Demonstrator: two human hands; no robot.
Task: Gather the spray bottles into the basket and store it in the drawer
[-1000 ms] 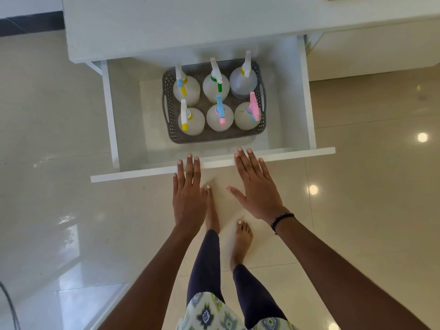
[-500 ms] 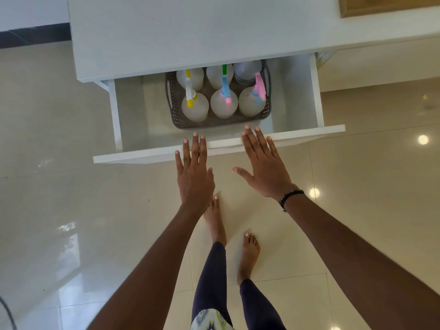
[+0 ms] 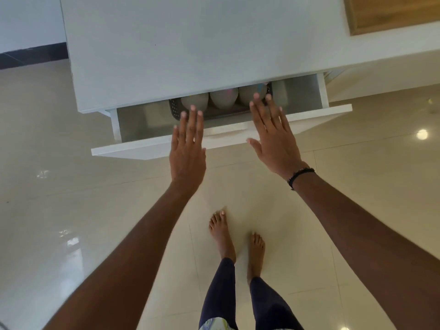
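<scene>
The white drawer (image 3: 142, 148) is mostly slid under the white countertop (image 3: 178, 51), with only a narrow strip showing. Inside it the dark grey basket (image 3: 175, 110) holds the spray bottles (image 3: 223, 97); just the front row of three rounded bottle bodies is visible, the rest hidden beneath the counter. My left hand (image 3: 188, 151) lies flat with straight fingers over the drawer's front panel. My right hand (image 3: 271, 134) is likewise flat with spread fingers, its fingertips over the drawer opening near the right bottle. Both hands hold nothing.
A wooden board (image 3: 392, 13) lies at the counter's far right corner. My bare feet (image 3: 235, 241) stand on the glossy beige tiled floor (image 3: 71, 210) just in front of the drawer. A dark skirting strip (image 3: 33, 54) runs at the far left.
The drawer has slid inward under the counter as both flat hands moved forward with its front. The back row of bottles and most of the basket are now hidden.
</scene>
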